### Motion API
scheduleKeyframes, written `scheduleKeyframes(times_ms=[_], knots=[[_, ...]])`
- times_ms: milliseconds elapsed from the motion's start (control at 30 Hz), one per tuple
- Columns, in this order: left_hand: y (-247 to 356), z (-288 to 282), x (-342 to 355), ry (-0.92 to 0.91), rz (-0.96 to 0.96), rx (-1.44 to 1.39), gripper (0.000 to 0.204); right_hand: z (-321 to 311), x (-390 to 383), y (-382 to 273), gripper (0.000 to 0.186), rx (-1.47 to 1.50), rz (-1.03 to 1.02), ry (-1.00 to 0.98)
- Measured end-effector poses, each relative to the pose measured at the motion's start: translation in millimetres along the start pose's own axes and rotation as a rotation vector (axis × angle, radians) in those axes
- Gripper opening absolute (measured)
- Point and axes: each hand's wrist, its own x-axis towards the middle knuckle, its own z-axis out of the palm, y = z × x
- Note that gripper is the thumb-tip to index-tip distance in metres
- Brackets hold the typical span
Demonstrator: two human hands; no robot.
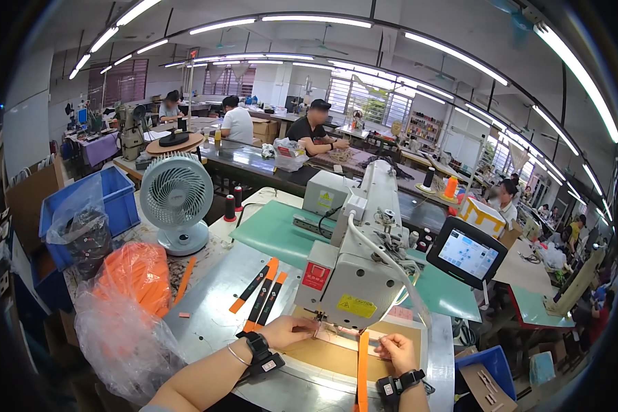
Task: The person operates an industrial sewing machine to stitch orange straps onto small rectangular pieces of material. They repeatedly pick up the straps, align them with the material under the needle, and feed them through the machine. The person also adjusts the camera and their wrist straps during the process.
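A large industrial sewing machine (353, 275) stands before me, its head over a tan template plate (323, 358). My left hand (290, 332) reaches in from the left beside the needle area, fingertips pressed together; whatever they hold is too small to make out. To the right of the needle, my right hand (397, 350) is closed, thumb against curled fingers, and its contents are hidden. Between the hands an orange strap (362, 367) runs from under the machine head toward me. Several black-and-orange straps (261, 295) lie on the metal table left of the machine.
A clear plastic bag of orange straps (134, 281) sits at the left, near a pale blue fan (177, 196) and a blue crate (120, 196). A control screen (467, 254) stands right of the machine. At lower right is another blue bin (496, 364). Other people work farther back.
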Motion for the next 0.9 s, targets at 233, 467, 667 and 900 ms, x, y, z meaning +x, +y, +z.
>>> scheduleKeyframes(times_ms=[233,467,667,900], knots=[[-2,1,0,0.01,0.004,0.009,0.029,-1,4,-1,0.013,0.001,-0.006,-0.023],[-4,-1,1,0.003,-0.035,0.038,0.03,1,3,-1,0.014,-0.041,-0.004,-0.002],[3,-4,1,-0.002,-0.004,0.033,0.029,2,-1,-6,0.012,-0.026,-0.005,-0.002],[11,-5,-3,0.001,-0.049,0.045,0.03,1,0,-4,0.013,-0.022,0.014,-0.017]])
